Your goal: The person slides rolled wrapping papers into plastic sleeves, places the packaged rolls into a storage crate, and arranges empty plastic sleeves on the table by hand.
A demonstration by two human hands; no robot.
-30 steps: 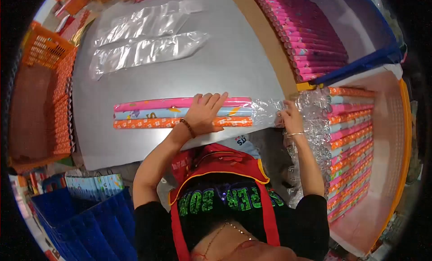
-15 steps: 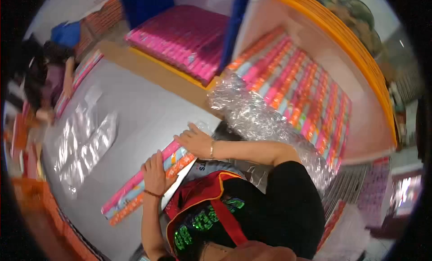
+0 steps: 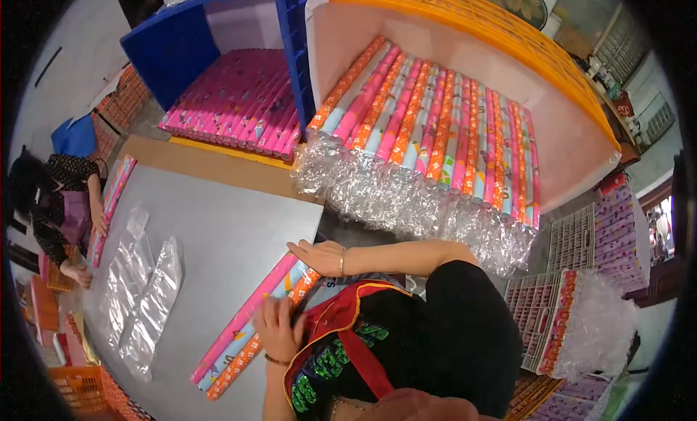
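Note:
Three patterned wrapping paper rolls, one pink point(image 3: 242, 317), one light blue point(image 3: 236, 346) and one orange point(image 3: 234, 368), lie side by side at a slant on the grey table. My right hand point(image 3: 319, 257) rests against their upper ends, fingers stretched out over them. Beside the orange roll, my left hand point(image 3: 277, 329) is slightly blurred, its fingers apart and holding nothing. Whether its fingertips touch the roll, I cannot tell. Two clear plastic sleeves point(image 3: 154, 305) lie flat to the left of the rolls.
An orange crate point(image 3: 465, 11) holds many rolls in clear film point(image 3: 406, 192). Pink rolls point(image 3: 232, 101) fill a blue crate point(image 3: 174, 54). Across the grey table point(image 3: 210, 225), another person point(image 3: 69, 203) handles a roll point(image 3: 112, 203). White crates point(image 3: 534, 312) stand at right.
My left hand has come off the top of the rolls to their near side. The rolls' lower ends now sit a little further right and lower in view, and the camera view has shifted.

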